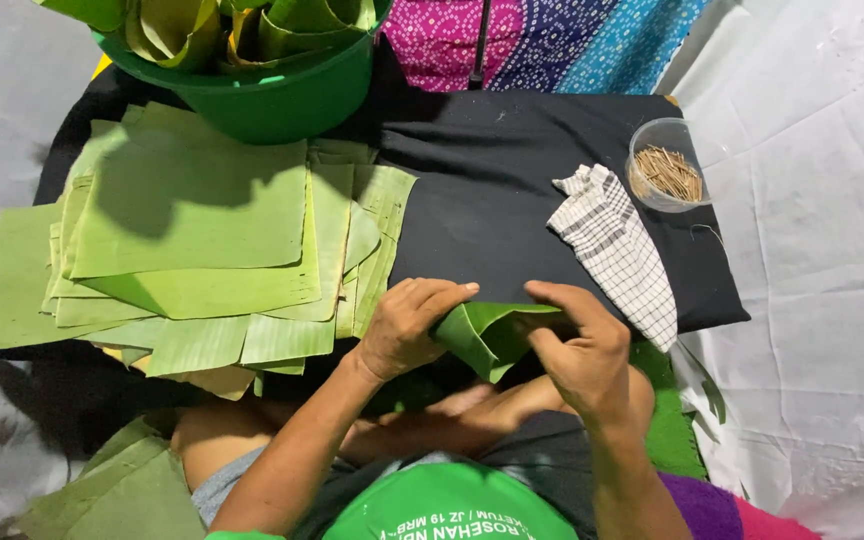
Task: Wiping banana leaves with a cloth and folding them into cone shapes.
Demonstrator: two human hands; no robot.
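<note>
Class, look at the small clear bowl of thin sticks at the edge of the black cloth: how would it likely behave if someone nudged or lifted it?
The clear bowl looks thin-walled and small, so it is probably light and easy to slide. The thin sticks lie loose inside, so they would likely shift or spill if it tipped. It sits near the edge of the black cloth, so a push might unsettle it.

The floor is covered by wrinkled white sheeting (822, 300). A black cloth (512, 190) is spread over it; patterned fabric (552, 40) is seen beyond.
</note>
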